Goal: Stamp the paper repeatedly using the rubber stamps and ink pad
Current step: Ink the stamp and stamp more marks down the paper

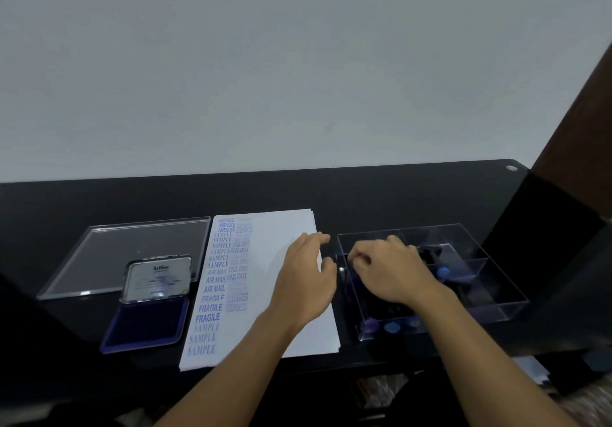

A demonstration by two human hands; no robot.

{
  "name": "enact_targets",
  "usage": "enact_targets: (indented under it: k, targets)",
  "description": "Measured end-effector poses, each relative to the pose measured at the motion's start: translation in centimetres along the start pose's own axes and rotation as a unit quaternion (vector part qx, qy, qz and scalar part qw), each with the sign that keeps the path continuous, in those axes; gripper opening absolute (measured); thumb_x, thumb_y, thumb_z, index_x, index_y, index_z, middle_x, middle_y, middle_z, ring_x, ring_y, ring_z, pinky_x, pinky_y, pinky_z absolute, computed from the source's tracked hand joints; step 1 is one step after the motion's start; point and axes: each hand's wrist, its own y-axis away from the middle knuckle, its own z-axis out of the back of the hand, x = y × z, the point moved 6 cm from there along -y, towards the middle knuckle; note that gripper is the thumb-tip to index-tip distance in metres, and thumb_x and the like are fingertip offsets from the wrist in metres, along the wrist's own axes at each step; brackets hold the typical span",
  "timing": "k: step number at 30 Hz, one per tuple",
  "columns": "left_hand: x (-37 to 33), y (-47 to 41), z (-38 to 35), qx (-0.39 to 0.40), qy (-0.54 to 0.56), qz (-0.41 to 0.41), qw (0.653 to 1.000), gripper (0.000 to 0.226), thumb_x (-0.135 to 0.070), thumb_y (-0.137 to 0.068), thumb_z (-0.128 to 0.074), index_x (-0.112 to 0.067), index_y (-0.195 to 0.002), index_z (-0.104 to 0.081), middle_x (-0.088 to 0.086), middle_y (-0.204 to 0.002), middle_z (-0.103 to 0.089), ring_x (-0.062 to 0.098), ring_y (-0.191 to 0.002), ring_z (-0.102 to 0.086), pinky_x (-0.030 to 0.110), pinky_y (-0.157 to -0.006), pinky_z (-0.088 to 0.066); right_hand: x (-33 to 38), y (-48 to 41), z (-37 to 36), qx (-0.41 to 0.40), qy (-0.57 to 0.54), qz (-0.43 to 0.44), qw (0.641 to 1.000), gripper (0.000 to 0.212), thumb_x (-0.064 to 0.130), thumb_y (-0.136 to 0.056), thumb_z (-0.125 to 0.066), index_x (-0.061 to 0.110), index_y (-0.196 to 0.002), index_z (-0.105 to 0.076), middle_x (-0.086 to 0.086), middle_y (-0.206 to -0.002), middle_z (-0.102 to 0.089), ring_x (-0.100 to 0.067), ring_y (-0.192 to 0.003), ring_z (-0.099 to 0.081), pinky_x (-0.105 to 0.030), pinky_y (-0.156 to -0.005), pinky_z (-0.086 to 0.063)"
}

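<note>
A white paper lies mid-desk, with two columns of blue stamped words down its left side. To its left the open ink pad shows its dark blue felt, its lid standing up. A clear compartment box on the right holds several rubber stamps with blue and purple knobs. My left hand hovers over the paper's right edge, fingers relaxed, thumb close to the box's left wall. My right hand reaches into the box's left compartment, its fingers curled down onto a dark stamp that is mostly hidden.
A clear flat box lid lies behind the ink pad at the left. The black desk ends at a pale wall. A dark cabinet stands right of the box, brown woodwork above it.
</note>
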Motion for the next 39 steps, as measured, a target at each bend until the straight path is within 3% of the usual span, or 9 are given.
enact_targets:
  k: [5, 8, 13, 17, 19, 24, 29, 35, 39]
  targets:
    - [0.8, 0.8, 1.1, 0.002, -0.032, -0.013, 0.999, 0.041, -0.019, -0.102, -0.048, -0.026, -0.142, -0.048, -0.011, -0.152, -0.043, 0.005, -0.146, -0.026, 0.012, -0.106, -0.016, 0.6, -0.2, -1.0, 0.042, 0.008, -0.026, 0.999, 0.032, 0.034, -0.098, -0.034, 0.034, -0.095, -0.065, 0.01, -0.111, -0.068, -0.023, -0.11, -0.056, -0.049, -0.097, -0.039]
    - [1.3, 1.3, 1.7, 0.006, -0.046, -0.013, 0.999, 0.04, -0.021, -0.103, -0.049, -0.028, -0.143, -0.047, -0.012, -0.153, -0.041, 0.007, -0.148, -0.025, 0.013, -0.106, -0.015, 0.6, -0.3, -0.7, 0.061, 0.03, -0.038, 0.997, 0.031, 0.035, -0.096, -0.033, 0.033, -0.076, -0.057, 0.009, -0.101, -0.066, -0.023, -0.1, -0.057, -0.046, -0.092, -0.042]
    - [2.0, 1.8, 2.8, 0.003, -0.048, -0.006, 0.999, 0.039, -0.023, -0.103, -0.049, -0.028, -0.142, -0.046, -0.012, -0.153, -0.041, 0.007, -0.148, -0.023, 0.013, -0.104, -0.014, 0.7, -0.2, -0.2, 0.058, -0.001, -0.055, 0.997, 0.022, 0.037, -0.095, -0.04, 0.033, -0.088, -0.061, 0.015, -0.092, -0.064, -0.018, -0.094, -0.056, -0.044, -0.093, -0.044]
    - [2.6, 2.2, 3.9, -0.003, -0.041, 0.001, 0.999, 0.04, -0.024, -0.103, -0.05, -0.029, -0.142, -0.047, -0.013, -0.154, -0.04, 0.007, -0.148, -0.024, 0.014, -0.106, -0.016, 1.0, 0.3, 0.8, 0.013, -0.005, -0.041, 0.999, 0.006, 0.041, -0.091, -0.052, 0.035, -0.09, -0.053, 0.016, -0.092, -0.056, -0.014, -0.093, -0.053, -0.041, -0.089, -0.045]
    - [2.9, 2.4, 4.5, -0.004, -0.036, 0.003, 0.999, 0.04, -0.024, -0.103, -0.049, -0.029, -0.142, -0.047, -0.013, -0.153, -0.04, 0.006, -0.148, -0.023, 0.015, -0.107, -0.016, 1.2, 0.7, 1.5, -0.013, -0.017, -0.04, 0.999, 0.012, 0.043, -0.09, -0.057, 0.036, -0.091, -0.047, 0.014, -0.093, -0.053, -0.013, -0.091, -0.052, -0.041, -0.087, -0.046]
    - [3.6, 2.9, 6.2, -0.012, -0.025, 0.004, 1.0, 0.041, -0.023, -0.103, -0.048, -0.029, -0.143, -0.045, -0.015, -0.153, -0.039, 0.004, -0.148, -0.02, 0.016, -0.108, -0.014, 2.9, 1.3, 3.2, -0.09, -0.096, -0.029, 0.991, 0.01, 0.031, -0.097, -0.055, 0.031, -0.092, -0.046, 0.008, -0.091, -0.057, -0.011, -0.081, -0.055, -0.04, -0.079, -0.052]
    - [4.7, 3.3, 8.0, -0.018, -0.025, 0.004, 1.0, 0.043, -0.021, -0.102, -0.047, -0.026, -0.145, -0.045, -0.015, -0.153, -0.04, 0.003, -0.148, -0.019, 0.015, -0.11, -0.014, 6.0, 1.4, 3.3, -0.111, -0.21, -0.027, 0.971, 0.009, 0.026, -0.098, -0.052, 0.02, -0.096, -0.046, -0.003, -0.086, -0.061, -0.021, -0.077, -0.059, -0.035, -0.064, -0.049]
    - [5.9, 4.0, 11.2, -0.052, -0.018, 0.021, 0.998, 0.042, -0.022, -0.102, -0.048, -0.029, -0.144, -0.045, -0.017, -0.151, -0.04, 0.002, -0.146, -0.024, 0.019, -0.112, -0.021, 9.6, 0.9, 2.1, -0.062, -0.392, -0.016, 0.918, 0.008, 0.025, -0.093, -0.06, 0.018, -0.092, -0.064, 0.0, -0.082, -0.066, -0.007, -0.065, -0.055, -0.03, -0.066, -0.046]
    - [6.6, 4.5, 13.4, -0.077, -0.022, 0.026, 0.996, 0.041, -0.023, -0.102, -0.048, -0.031, -0.142, -0.047, -0.019, -0.149, -0.042, 0.001, -0.145, -0.025, 0.019, -0.112, -0.022, 11.5, 0.6, 1.0, -0.005, -0.493, -0.029, 0.87, 0.015, 0.02, -0.096, -0.058, 0.008, -0.093, -0.066, 0.001, -0.069, -0.063, -0.017, -0.063, -0.045, -0.033, -0.059, -0.04]
